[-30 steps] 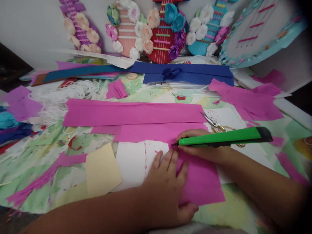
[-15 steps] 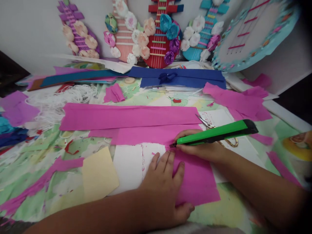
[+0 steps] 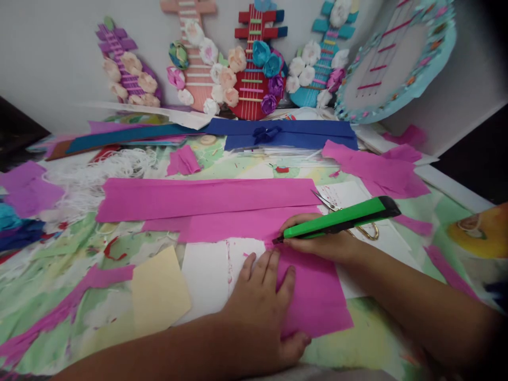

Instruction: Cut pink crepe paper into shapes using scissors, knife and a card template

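Holding a green cutter (image 3: 341,218) to pink paper (image 3: 317,296)

The right hand (image 3: 325,244) grips the green cutter, its tip just beyond the left hand (image 3: 262,296), which lies flat, fingers slightly parted, across a white sheet (image 3: 206,270) and the pink paper, near centre. Scissors (image 3: 326,202) lie on the cutter's far side.
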A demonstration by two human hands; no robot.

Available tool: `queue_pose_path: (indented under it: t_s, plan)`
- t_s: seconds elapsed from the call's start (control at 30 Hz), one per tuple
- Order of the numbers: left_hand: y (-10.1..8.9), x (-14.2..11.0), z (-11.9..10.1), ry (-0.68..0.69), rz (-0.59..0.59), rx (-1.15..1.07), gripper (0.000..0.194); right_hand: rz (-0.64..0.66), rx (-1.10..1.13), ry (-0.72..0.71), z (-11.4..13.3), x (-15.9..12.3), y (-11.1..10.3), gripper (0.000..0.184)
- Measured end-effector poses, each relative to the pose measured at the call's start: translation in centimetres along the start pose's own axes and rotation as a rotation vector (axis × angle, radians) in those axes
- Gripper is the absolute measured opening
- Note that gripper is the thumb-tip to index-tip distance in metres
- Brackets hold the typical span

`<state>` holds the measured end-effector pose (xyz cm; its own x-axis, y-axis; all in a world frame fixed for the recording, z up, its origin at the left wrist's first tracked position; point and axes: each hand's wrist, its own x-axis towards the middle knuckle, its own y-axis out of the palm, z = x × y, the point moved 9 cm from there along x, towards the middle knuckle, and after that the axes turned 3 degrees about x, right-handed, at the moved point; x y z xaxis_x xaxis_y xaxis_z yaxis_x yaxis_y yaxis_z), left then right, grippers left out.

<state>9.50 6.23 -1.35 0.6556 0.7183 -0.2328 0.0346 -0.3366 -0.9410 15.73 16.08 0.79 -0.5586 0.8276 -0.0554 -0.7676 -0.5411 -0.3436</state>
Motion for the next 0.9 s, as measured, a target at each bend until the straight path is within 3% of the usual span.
queue_pose_path:
  t_s: [0.47, 0.7, 0.9]
  plan:
    - [0.1, 0.0, -0.2, 0.012, 0.007, 0.022, 0.078, 0.019, 0.007, -0.029, -0.3, 0.0, -0.2, 0.016]
    - [0.0, 0.0, -0.2, 0.012, -0.002, -0.011, 0.077, 0.049, -0.115, -0.129, 0.3, 0.2, 0.6, 0.013]
    - [0.0, 0.2, -0.1, -0.017, 0.003, -0.018, 0.078, -0.037, 0.05, 0.002, -0.8, -0.1, -0.6, 0.018]
